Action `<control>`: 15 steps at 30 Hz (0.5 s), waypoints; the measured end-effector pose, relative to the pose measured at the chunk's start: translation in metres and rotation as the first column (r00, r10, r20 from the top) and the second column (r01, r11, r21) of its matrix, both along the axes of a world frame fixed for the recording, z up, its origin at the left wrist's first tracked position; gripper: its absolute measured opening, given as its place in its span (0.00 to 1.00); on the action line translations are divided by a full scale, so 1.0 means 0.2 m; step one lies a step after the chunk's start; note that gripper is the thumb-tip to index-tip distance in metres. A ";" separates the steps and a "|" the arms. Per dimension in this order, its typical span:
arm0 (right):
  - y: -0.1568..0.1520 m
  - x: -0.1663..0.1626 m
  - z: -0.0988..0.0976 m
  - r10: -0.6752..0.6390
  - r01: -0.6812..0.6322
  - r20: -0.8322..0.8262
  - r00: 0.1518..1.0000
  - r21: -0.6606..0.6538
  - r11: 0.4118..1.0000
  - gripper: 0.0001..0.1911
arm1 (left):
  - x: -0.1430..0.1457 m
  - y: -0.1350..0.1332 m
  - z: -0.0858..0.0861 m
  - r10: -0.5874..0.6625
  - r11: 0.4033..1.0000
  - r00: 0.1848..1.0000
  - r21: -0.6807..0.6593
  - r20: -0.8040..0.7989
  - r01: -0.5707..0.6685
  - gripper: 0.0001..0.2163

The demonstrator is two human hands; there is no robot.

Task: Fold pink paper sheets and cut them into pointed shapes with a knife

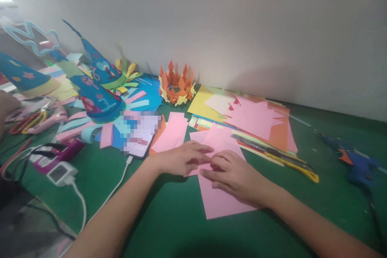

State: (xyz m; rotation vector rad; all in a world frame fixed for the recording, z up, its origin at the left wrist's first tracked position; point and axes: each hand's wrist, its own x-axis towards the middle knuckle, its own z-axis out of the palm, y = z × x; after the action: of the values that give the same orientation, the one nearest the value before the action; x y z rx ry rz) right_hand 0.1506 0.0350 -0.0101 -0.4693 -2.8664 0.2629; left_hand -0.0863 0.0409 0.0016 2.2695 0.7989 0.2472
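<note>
My left hand (186,157) rests on pink paper with its fingers stretched to the right, the thumb lower and partly hidden. My right hand (234,173) lies over a large pink paper sheet (219,205), fingers reaching left until they nearly meet the left ones. Under and between the hands the pink sheets overlap, so their edges are hard to separate. Just left of my left hand, pink paper strips (175,127) lie on orange paper. A yellow-handled cutter knife (290,160) lies beyond my right hand.
Stacked coloured sheets (256,117) lie at the back, beside an orange paper crown (177,86). Blue paper cone hats (98,96), a phone (145,135) on a white cable, and a power strip (59,155) fill the left. A blue glue gun (358,161) lies right. Another person's hand (7,107) shows far left.
</note>
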 end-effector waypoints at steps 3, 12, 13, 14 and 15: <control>-0.01 -0.03 0.03 -0.006 0.006 0.042 0.999 0.000 1.000 0.16 | 0.00 0.00 0.00 0.003 1.000 1.000 -0.007 0.007 -0.003 0.21; -0.01 -0.09 0.04 0.020 -0.026 0.134 0.991 0.039 0.999 0.17 | 0.00 0.02 -0.02 0.019 0.999 0.999 -0.051 0.041 -0.017 0.23; -0.01 -0.10 0.04 0.029 -0.034 0.142 0.989 0.034 0.999 0.18 | 0.00 0.02 -0.02 0.020 0.998 0.999 -0.060 0.043 -0.017 0.23; -0.01 -0.11 0.04 0.035 -0.040 0.150 0.988 0.028 0.999 0.18 | 0.00 0.02 -0.02 0.018 0.998 0.999 -0.067 0.045 -0.015 0.23; -0.01 -0.12 0.04 0.037 -0.041 0.156 0.987 0.022 0.999 0.19 | 0.00 0.02 -0.02 0.015 0.997 0.999 -0.073 0.048 -0.012 0.24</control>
State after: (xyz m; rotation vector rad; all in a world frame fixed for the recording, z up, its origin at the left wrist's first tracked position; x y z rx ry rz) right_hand 0.1274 0.0323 -0.0024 -0.4474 -3.0302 0.2048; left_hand -0.0871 0.0454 -0.0020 2.1823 0.7863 0.2737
